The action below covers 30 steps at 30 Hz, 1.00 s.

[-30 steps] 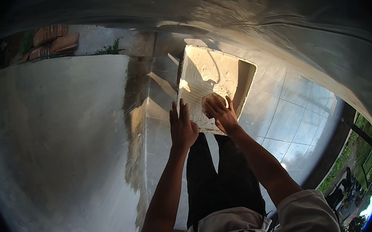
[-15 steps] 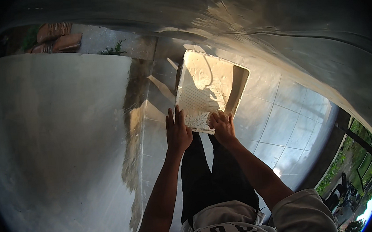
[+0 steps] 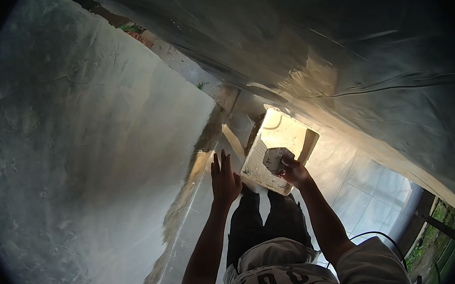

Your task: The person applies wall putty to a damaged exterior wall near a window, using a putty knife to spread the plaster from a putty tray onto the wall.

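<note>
A paint tray [image 3: 314, 139] holding cream-coloured paint lies on the floor in front of my legs, tilted in the view. Over its ribbed near part, my right hand [image 3: 295, 173] is closed on a paint-smeared angular block [image 3: 278, 160]. The block's broad, greyish-white face shows; its exact kind I cannot make out. My left hand [image 3: 225, 182] is held to the left of the tray, fingers stretched and apart, with nothing in it. A gap separates it from the tray's near left corner.
A large grey wall [image 3: 92, 143] rises on the left, with a rough brownish strip [image 3: 188, 191] along its base. Dark plastic sheeting [image 3: 383, 69] hangs over the upper right. Pale floor tiles [image 3: 360, 179] run to the right, where a thin dark cable [image 3: 379, 232] curves by my right arm.
My right hand has risen from the tray's near edge, and the angular block now shows in it. My left hand has come away from the tray's side. The whole view has turned.
</note>
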Each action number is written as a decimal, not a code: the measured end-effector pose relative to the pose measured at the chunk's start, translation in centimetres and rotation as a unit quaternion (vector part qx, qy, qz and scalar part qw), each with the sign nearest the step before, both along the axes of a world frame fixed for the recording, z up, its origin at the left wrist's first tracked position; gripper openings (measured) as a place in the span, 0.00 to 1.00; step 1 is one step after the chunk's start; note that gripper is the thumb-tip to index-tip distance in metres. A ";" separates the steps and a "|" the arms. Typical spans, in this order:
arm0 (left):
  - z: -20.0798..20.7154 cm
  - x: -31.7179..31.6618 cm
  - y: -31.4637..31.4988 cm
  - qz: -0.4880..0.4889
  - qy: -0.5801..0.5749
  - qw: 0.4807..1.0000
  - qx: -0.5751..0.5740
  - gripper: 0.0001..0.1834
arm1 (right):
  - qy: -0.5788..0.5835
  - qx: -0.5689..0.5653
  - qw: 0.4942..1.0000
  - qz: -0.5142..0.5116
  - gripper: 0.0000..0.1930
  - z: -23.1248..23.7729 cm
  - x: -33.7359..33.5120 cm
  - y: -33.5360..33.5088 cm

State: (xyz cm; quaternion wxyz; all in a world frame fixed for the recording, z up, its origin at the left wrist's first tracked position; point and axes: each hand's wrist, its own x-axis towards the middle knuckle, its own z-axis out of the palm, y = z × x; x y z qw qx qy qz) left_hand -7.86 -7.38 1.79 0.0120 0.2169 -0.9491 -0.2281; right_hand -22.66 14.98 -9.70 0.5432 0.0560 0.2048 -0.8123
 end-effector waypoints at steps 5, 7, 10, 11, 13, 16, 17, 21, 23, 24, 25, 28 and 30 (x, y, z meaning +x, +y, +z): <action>6.6 0.6 -3.4 0.035 0.050 0.996 -0.058 0.38 | 0.001 -0.012 1.000 0.003 0.24 8.2 -1.4 -8.2; 9.9 0.3 -5.1 0.042 0.089 0.991 -0.094 0.37 | 0.100 -0.009 0.995 0.021 0.33 12.3 -2.2 -11.4; 15.9 -0.2 -7.8 0.052 0.154 0.978 -0.134 0.35 | 0.139 -0.069 0.988 0.015 0.28 19.0 -3.1 -16.8; 18.0 0.1 -8.8 0.060 0.172 0.971 -0.155 0.34 | 0.131 -0.080 0.988 0.010 0.26 21.5 -3.0 -18.6; 21.8 0.6 -10.5 0.074 0.195 0.960 -0.186 0.33 | 0.161 -0.112 0.980 -0.004 0.25 25.4 -2.8 -22.4; 27.9 2.1 -12.8 0.071 0.250 0.929 -0.263 0.30 | 0.220 -0.174 0.959 -0.043 0.21 33.1 -2.3 -26.8; 29.8 2.8 -13.6 0.066 0.262 0.918 -0.291 0.30 | 0.265 -0.189 0.944 -0.056 0.20 35.6 -2.0 -28.1; 37.1 5.1 -16.9 0.062 0.276 0.871 -0.402 0.29 | 0.504 -0.144 0.843 -0.122 0.19 46.9 0.0 -32.0; 40.1 6.2 -18.9 0.060 0.273 0.843 -0.459 0.28 | 0.585 -0.162 0.769 -0.200 0.21 52.1 2.0 -33.3; 41.3 6.6 -19.9 0.054 0.278 0.839 -0.466 0.28 | 0.654 -0.166 0.687 -0.272 0.23 54.0 2.4 -33.9; 42.3 6.8 -21.0 0.044 0.271 0.830 -0.486 0.27 | 0.654 -0.169 0.682 -0.281 0.23 55.4 2.2 -34.8; 43.5 7.4 -23.5 0.031 0.259 0.806 -0.531 0.25 | 0.797 -0.107 0.384 -0.453 0.27 58.2 1.9 -37.2; 42.8 7.4 -23.6 0.033 0.195 0.769 -0.607 0.23 | 0.838 -0.035 0.276 -0.471 0.29 59.4 1.9 -38.4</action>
